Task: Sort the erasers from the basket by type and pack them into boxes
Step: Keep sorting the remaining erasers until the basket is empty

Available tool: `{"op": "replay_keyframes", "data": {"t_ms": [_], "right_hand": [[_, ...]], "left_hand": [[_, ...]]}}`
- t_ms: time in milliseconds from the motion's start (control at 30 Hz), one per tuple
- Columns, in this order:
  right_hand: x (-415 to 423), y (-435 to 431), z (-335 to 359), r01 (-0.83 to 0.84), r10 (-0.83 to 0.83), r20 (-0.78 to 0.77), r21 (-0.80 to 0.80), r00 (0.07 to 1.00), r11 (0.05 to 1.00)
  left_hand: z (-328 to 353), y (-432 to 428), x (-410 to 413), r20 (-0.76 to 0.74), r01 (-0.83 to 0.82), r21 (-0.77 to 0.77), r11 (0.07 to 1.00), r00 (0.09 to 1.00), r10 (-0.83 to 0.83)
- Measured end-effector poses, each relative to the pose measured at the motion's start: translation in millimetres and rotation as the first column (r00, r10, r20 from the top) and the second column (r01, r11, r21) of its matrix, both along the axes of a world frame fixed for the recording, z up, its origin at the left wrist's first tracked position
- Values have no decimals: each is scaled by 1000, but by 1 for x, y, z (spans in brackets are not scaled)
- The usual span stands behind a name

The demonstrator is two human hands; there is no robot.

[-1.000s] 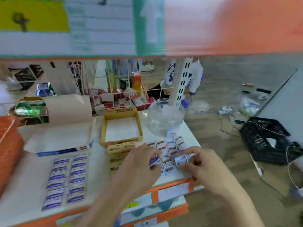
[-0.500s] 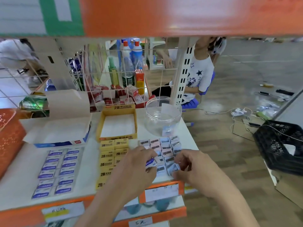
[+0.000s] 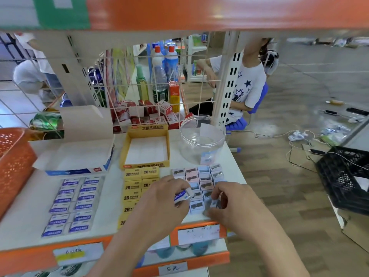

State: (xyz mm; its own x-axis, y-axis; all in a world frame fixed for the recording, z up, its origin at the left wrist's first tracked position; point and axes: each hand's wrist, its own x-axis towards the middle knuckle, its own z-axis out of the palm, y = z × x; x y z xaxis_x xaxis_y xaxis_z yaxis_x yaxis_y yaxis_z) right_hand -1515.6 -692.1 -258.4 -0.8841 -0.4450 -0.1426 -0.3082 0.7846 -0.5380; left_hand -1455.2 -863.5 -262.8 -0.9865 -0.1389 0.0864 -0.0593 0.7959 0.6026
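Left hand (image 3: 165, 198): fingers curled round a blue-and-white eraser (image 3: 182, 195), whose end pokes out toward 3 o'clock. The hold is the same as half a second ago.
Right hand (image 3: 233, 206): thumb and fingertips clamped on a small pale eraser (image 3: 214, 203) at the near edge of the pastel block. The pinch is unchanged and the hand has barely shifted.
Pastel block (image 3: 201, 176): little pink, blue and white erasers in tight rows at 12 o'clock from the hands. The near rows are partly hidden under the fingers.
Yellow erasers (image 3: 139, 183): two columns at 10 o'clock from the left hand, with the nearer ones covered by the wrist.
Blue erasers (image 3: 73, 204): two flat columns at 9 o'clock, well apart from the hands, lying as they did before.
Yellow box (image 3: 145, 164): open, just beyond the yellow erasers at their 12 o'clock.
White box (image 3: 75, 171): lid up, at 12 o'clock from the blue erasers.
Clear jar (image 3: 201, 140): open, at 12 o'clock from the pastel block.
Basket (image 3: 14, 162): orange, at the far 9 o'clock edge of the shelf (image 3: 24, 216).
View: tilted up since a second ago, so the bottles (image 3: 163, 76) behind the wire grid (image 3: 119, 86) now show. It has hardly changed in the last half second.
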Motion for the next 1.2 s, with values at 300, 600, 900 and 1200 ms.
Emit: {"op": "replay_keyframes", "data": {"t_ms": [300,600,900,1200], "right_hand": [[-5,15,11,17,-19,53,33,998,999],[-7,9,8,-26,23,57,66,998,997],[-6,9,8,-29,27,28,52,999,998],[-5,-14,16,-75,56,-105,-182,993,980]], "left_hand": [[0,0,0,14,-4,-3,1000,1000,4],[-3,4,0,79,43,21,999,996,-44],[-2,10,-1,59,61,11,998,996,-62],[3,-14,9,-46,-18,99,995,999,23]]}}
